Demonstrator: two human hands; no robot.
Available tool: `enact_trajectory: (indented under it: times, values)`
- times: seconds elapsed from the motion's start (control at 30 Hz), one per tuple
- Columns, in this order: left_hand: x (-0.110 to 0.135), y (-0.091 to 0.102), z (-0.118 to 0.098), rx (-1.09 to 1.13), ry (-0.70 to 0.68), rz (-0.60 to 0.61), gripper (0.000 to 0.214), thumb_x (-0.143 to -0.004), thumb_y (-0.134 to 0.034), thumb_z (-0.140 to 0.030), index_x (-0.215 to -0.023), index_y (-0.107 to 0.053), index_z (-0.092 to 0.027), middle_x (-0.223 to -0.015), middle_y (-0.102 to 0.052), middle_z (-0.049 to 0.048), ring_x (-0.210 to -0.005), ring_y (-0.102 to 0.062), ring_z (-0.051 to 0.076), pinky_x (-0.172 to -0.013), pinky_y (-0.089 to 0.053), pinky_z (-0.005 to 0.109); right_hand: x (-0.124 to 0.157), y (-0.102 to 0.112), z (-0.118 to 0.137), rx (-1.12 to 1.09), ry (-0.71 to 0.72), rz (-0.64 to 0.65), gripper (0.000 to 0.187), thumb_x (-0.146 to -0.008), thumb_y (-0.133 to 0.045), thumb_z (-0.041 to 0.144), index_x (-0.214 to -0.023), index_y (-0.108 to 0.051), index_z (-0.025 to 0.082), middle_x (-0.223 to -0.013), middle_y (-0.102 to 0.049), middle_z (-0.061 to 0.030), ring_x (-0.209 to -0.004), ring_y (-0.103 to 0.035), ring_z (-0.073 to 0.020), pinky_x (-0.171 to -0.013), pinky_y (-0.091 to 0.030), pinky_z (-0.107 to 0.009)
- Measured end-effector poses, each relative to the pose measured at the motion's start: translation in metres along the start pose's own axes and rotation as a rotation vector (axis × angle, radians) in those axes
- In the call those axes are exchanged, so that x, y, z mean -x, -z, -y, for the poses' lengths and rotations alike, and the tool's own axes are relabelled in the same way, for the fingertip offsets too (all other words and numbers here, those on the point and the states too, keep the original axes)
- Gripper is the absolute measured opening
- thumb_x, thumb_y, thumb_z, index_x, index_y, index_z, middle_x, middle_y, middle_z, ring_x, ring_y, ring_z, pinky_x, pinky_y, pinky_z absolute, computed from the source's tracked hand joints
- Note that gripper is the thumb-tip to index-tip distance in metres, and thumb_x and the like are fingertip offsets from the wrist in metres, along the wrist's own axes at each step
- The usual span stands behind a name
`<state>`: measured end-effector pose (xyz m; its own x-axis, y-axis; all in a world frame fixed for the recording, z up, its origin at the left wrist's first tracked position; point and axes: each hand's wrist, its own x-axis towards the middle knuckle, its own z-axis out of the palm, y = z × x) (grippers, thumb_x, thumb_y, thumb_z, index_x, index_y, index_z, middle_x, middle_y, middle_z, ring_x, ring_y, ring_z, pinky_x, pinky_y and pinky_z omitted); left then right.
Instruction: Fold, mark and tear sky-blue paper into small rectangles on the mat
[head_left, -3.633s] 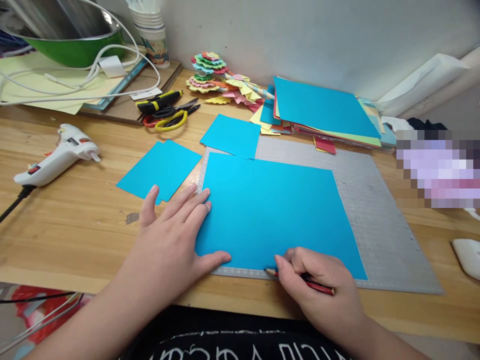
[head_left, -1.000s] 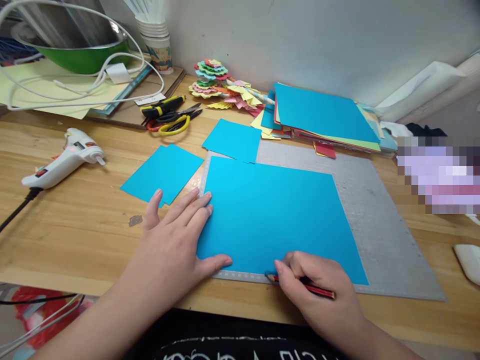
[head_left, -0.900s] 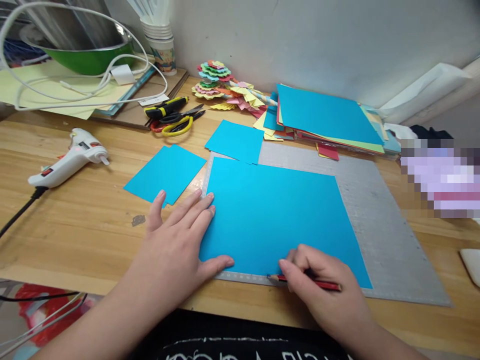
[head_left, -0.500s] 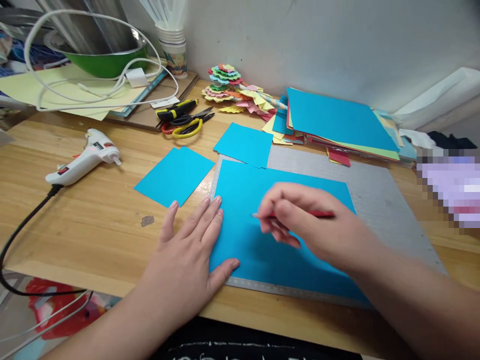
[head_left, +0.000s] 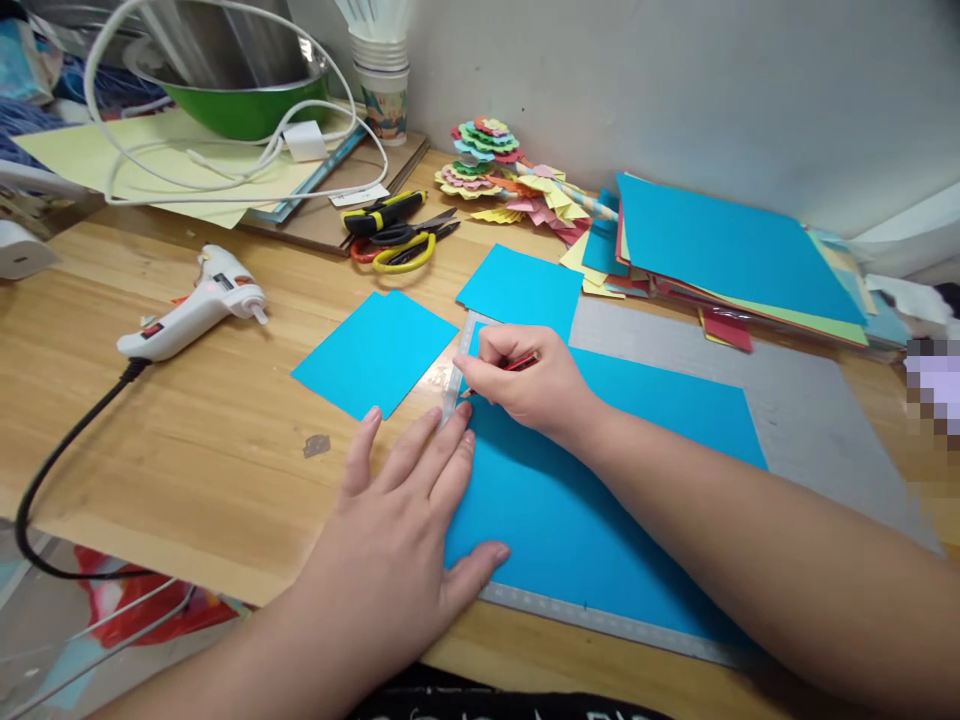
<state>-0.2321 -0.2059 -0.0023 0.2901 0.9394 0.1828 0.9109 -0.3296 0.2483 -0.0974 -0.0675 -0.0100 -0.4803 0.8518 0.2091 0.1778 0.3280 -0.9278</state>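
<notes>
A large blue sheet of paper (head_left: 555,500) lies on a grey cutting mat (head_left: 817,420) with marked edges. My left hand (head_left: 412,520) rests flat with fingers spread over the sheet's left edge. In my right hand (head_left: 532,380), fingers closed, is a red and black pencil (head_left: 523,362). Its tip is at the sheet's left edge, just above my left fingertips. Beside the mat lies a smaller blue paper piece (head_left: 375,352). Another blue paper piece (head_left: 525,285) overlaps the sheet's top left corner.
A white glue gun (head_left: 199,310) with a black cord lies at left. Scissors (head_left: 405,250) and a yellow-black cutter (head_left: 386,212) lie behind. Paper flowers (head_left: 487,150), a stack of coloured paper (head_left: 735,245), a green bowl (head_left: 240,108) and paper cups (head_left: 382,95) stand along the back.
My right hand has moved left and away from me, carrying the pencil from above the sheet's middle to its left edge. My left hand stays pressed on the paper. The view has shifted slightly.
</notes>
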Motion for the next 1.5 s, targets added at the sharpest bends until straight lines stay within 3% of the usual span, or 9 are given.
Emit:
enact_trajectory:
  times: [0.37, 0.63, 0.9, 1.3, 1.5]
  values:
    - [-0.0005, -0.001, -0.0011, 0.014, -0.011, -0.049, 0.059, -0.088, -0.049, -0.056, -0.126, -0.06, -0.013, -0.142, -0.049, 0.0083, -0.131, -0.048, 0.025, -0.119, 0.009, 0.04, 0.0003, -0.0001, -0.0001, 0.005, 0.021, 0.026, 0.04, -0.081, -0.057, 0.017, -0.051, -0.032, 0.021, -0.053, -0.042, 0.0055, -0.051, -0.04, -0.0073, -0.052, -0.037, -0.023]
    - [0.0, -0.0022, 0.0006, 0.034, -0.01, -0.043, 0.06, -0.087, -0.05, -0.056, -0.127, -0.06, -0.013, -0.142, -0.049, 0.0087, -0.13, -0.048, 0.025, -0.119, 0.01, 0.04, 0.0004, -0.0012, 0.0018, 0.034, 0.043, 0.025, 0.04, -0.081, -0.057, 0.013, -0.05, -0.032, 0.02, -0.053, -0.041, 0.0058, -0.051, -0.037, -0.007, -0.049, -0.031, -0.023]
    - [-0.0005, -0.0019, -0.0003, -0.015, -0.028, -0.049, 0.058, -0.089, -0.048, -0.056, -0.127, -0.06, -0.013, -0.142, -0.05, 0.0082, -0.131, -0.048, 0.024, -0.12, 0.007, 0.042, 0.0007, -0.0008, 0.0013, 0.03, 0.062, 0.018, 0.04, -0.08, -0.058, 0.013, -0.05, -0.034, 0.02, -0.052, -0.042, 0.0058, -0.05, -0.038, -0.0073, -0.048, -0.029, -0.024]
    - [-0.0008, -0.0023, 0.0006, -0.025, -0.035, -0.056, 0.059, -0.089, -0.048, -0.056, -0.126, -0.06, -0.012, -0.141, -0.051, 0.009, -0.13, -0.049, 0.025, -0.12, 0.005, 0.043, 0.0, -0.0014, 0.0001, 0.042, 0.093, 0.02, 0.041, -0.08, -0.057, 0.013, -0.052, -0.027, 0.021, -0.052, -0.032, 0.0067, -0.052, -0.032, -0.0068, -0.048, -0.028, -0.023]
    - [-0.0007, -0.0016, 0.0006, -0.016, -0.032, -0.052, 0.059, -0.088, -0.049, -0.056, -0.126, -0.06, -0.012, -0.142, -0.051, 0.0085, -0.13, -0.049, 0.025, -0.12, 0.006, 0.043, 0.0002, -0.0009, 0.0, 0.034, 0.061, 0.002, 0.04, -0.08, -0.057, 0.015, -0.051, -0.03, 0.021, -0.051, -0.037, 0.0066, -0.051, -0.035, -0.007, -0.049, -0.031, -0.023]
